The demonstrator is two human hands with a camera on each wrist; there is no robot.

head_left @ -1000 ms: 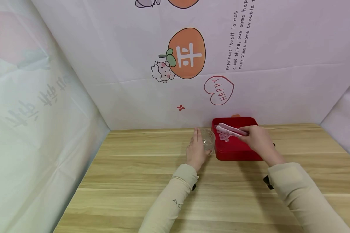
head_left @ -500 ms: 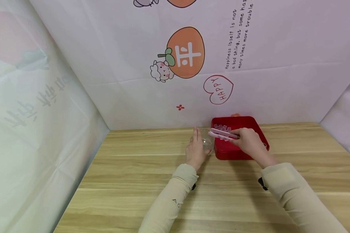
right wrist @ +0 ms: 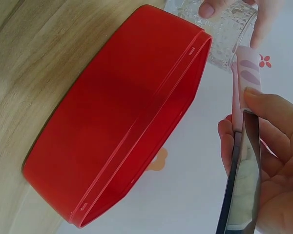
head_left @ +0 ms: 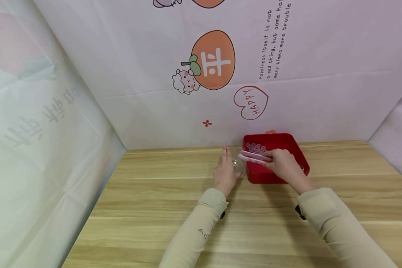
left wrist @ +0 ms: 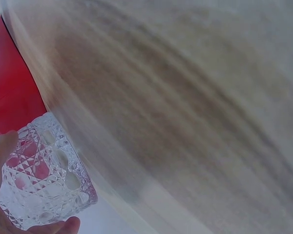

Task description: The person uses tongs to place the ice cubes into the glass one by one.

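My left hand (head_left: 224,175) holds a clear cut-glass cup (left wrist: 49,175), thumb on one side and fingers on the other. The cup stands against the left side of a red box (head_left: 264,179). In my right hand (head_left: 284,163) is a pair of pink-and-white tongs (right wrist: 249,78) with metal arms, pinched between thumb and fingers. The tong tips are at the cup's rim; whether they hold a piece cannot be told. Several small clear pinkish pieces (head_left: 255,147) lie in the box's back left corner.
The wooden table (head_left: 147,208) meets a white printed sheet (head_left: 154,119) just behind the box and cup. Another white sheet (head_left: 53,167) hangs along the left side. A small ring-like thing (head_left: 302,168) shows at the box's right side.
My right hand has carried the tongs left, from the pieces in the box to the cup's rim, then slightly lower. My left hand has stayed on the cup.
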